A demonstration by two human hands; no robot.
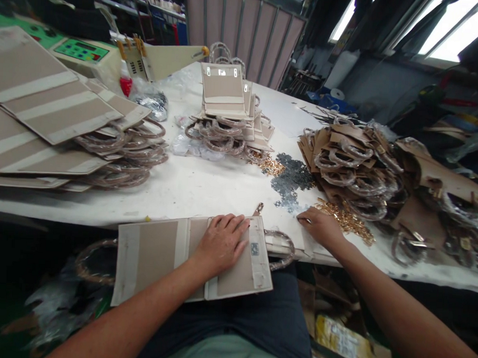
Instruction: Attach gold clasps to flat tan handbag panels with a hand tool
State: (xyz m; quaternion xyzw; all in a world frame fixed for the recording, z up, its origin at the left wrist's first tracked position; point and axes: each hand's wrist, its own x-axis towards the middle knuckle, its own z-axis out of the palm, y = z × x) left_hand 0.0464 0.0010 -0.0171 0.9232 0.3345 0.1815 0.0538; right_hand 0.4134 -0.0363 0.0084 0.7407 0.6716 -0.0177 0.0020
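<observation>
Along the near edge of the bench [206, 193], jutting out past it, lay an opened-out bag panel [152, 257], with a plastic-wrapped left handle [78, 261] at one end and a matching right handle [293, 250] at the other. Our left hand [223, 241] rested flat on it, fingers a little apart, pressing rather than pinching. Our right hand [322, 225] was just beside the dark metal pieces [290, 176] and the gold-coloured pieces [350, 221], its fingertips drawn in; we could not tell whether that grip pinched anything. We judged the panel light and fairly stiff, likely to bend at its middle, so a flat palm or a hold on the board's edge seemed surest. The wrapping looked slick, and the little metal bits seemed easy to fumble.
</observation>
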